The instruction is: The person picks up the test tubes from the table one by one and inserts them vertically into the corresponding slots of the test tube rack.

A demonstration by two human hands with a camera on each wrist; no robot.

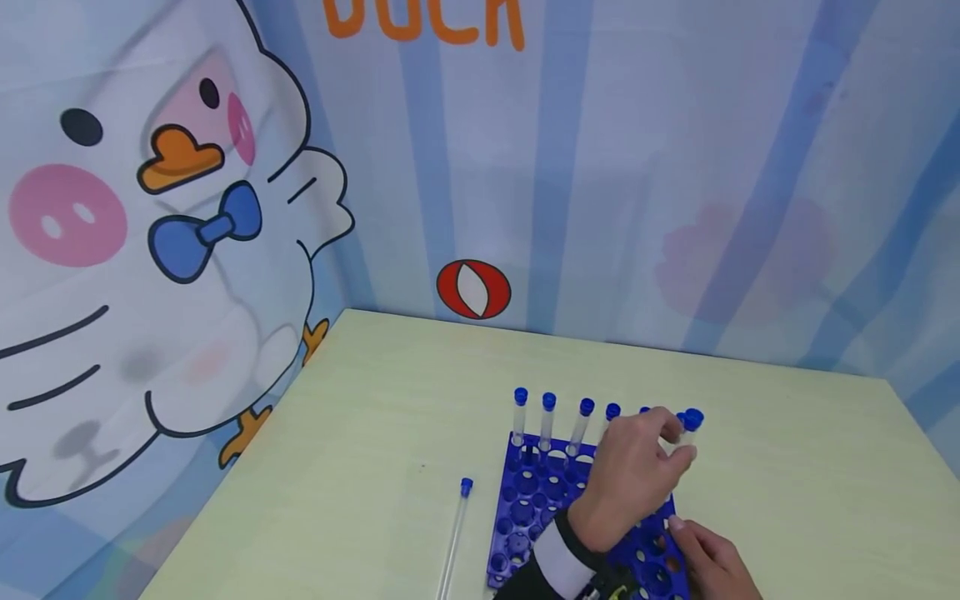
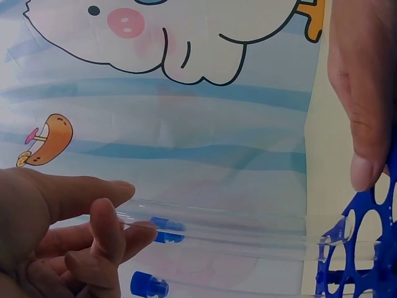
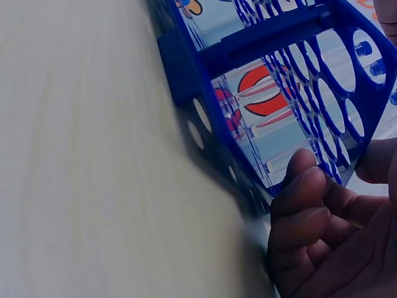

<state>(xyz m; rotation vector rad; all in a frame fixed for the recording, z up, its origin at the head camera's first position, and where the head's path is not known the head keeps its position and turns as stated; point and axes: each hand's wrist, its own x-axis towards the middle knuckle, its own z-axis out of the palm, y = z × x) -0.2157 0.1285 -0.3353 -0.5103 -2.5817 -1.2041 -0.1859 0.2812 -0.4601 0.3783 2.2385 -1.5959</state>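
Observation:
My left hand (image 1: pixel 630 475) reaches over the far right of a blue test tube rack (image 1: pixel 497 533). Its fingertips pinch a clear test tube (image 2: pixel 260 220) near the top, while the tube's lower end is at the rack's holes. A blue cap (image 1: pixel 693 419) shows just beyond those fingertips. My right hand (image 1: pixel 712 558) grips the rack's near right side, with the thumb on the top plate and curled fingers (image 3: pixel 301 205) against the side in the right wrist view. Several blue-capped tubes (image 1: pixel 547 421) stand along the rack's far row, some partly hidden by my left hand.
Left of the rack, another test tube (image 1: pixel 453 542) with a blue cap lies on the pale table (image 1: pixel 360 433). A printed cloth (image 1: pixel 480 167) with a cartoon duck hangs behind the table and along its left side.

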